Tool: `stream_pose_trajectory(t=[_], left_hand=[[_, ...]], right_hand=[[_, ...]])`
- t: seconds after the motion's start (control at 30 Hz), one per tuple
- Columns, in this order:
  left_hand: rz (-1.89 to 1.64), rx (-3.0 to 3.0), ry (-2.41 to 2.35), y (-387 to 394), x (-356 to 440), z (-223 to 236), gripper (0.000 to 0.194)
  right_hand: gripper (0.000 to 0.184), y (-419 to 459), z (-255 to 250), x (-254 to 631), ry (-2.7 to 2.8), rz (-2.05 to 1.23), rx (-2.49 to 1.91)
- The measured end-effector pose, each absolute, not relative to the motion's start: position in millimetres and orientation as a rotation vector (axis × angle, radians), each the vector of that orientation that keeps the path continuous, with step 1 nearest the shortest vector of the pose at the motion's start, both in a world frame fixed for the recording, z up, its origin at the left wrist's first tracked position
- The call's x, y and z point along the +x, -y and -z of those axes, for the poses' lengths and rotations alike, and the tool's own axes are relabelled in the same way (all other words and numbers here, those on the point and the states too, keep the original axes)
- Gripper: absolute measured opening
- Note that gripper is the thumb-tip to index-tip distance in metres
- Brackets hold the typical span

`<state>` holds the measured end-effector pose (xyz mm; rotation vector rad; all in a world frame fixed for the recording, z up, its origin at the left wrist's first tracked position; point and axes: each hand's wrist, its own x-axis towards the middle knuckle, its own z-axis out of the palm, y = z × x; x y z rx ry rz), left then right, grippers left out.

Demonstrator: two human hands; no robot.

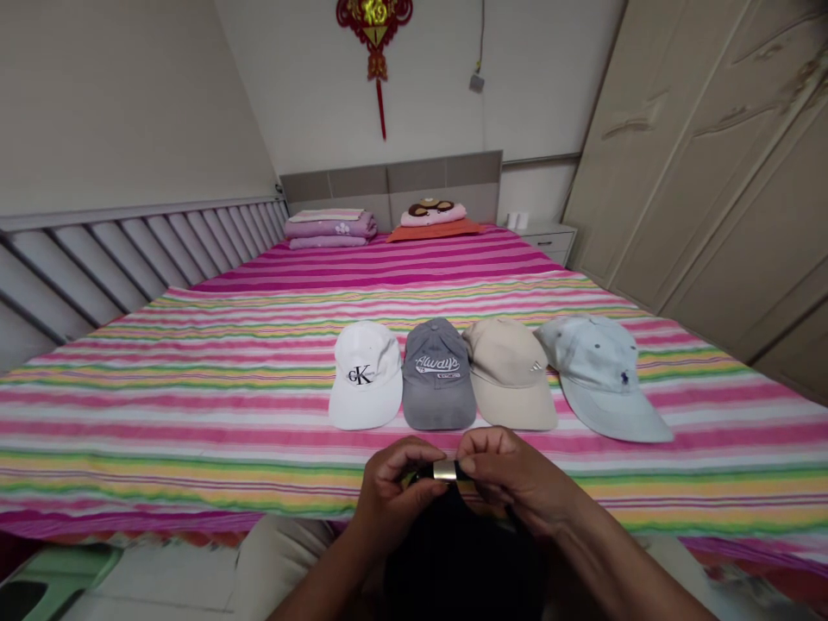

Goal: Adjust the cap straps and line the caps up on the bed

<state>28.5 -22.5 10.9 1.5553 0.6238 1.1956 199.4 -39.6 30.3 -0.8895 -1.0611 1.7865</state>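
left hand (392, 487): my fingers pinched on the left end of the metal buckle (445, 470)
right hand (511, 479): fingers closed on the buckle's right end, thumb on top
black cap (462, 552): on my lap, just below the bed (194, 405) edge, buckle at its top
row on bed: white cap (366, 375), grey cap (438, 375), beige cap (511, 373), pale blue cap (601, 375), side by side, first three touching
far end: folded bedding (329, 228), pillow (433, 222)
risk: the buckle is small and smooth; I judge my grip could slip off it
risk 2: cap only rests on my lap, a hard tug could slide it to the floor
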Motion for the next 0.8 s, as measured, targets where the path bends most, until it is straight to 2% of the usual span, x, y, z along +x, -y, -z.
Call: stream_pose_trajectory(t=[0.53, 0.8], left_hand=[[-1.122, 1.354, -0.563, 22.7, 30.8, -4.0, 0.019], [-0.978, 1.057, -0.583, 19.1, 32.6, -3.9, 0.023]], right_hand=[[0.020, 38.5, -24.1, 196.9, 0.990, -1.839, -0.829], [0.024, 39.6, -23.9, 194.4, 0.958, -1.798, -0.903]])
